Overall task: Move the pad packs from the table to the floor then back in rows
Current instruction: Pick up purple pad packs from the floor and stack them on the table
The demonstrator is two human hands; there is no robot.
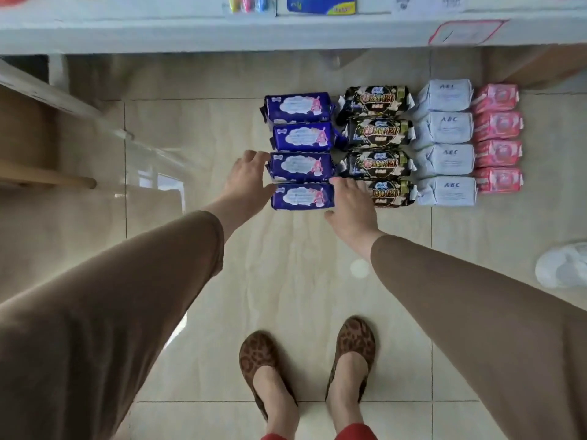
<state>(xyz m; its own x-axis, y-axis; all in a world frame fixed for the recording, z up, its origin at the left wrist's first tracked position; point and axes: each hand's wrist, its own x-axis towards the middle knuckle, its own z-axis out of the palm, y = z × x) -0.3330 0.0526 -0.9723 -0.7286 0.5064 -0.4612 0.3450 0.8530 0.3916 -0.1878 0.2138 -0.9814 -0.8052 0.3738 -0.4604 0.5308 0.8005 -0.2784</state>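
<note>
Pad packs lie on the tiled floor in four columns of several each: purple packs (300,138), black packs (376,131), pale blue packs (444,144) and pink packs (497,138). My left hand (246,182) reaches down at the left ends of the two nearest purple packs (301,196), fingers spread and touching them. At the right end of those same packs is my right hand (352,204), fingers extended and lying partly over the nearest black pack (392,193). Neither hand is wrapped round a pack.
A white table edge (286,33) runs across the top, with a blue packet (320,3) and coloured items on it. A wooden chair or shelf (47,173) stands at the left. A white object (562,268) lies on the floor at right. My feet (305,369) stand below the packs.
</note>
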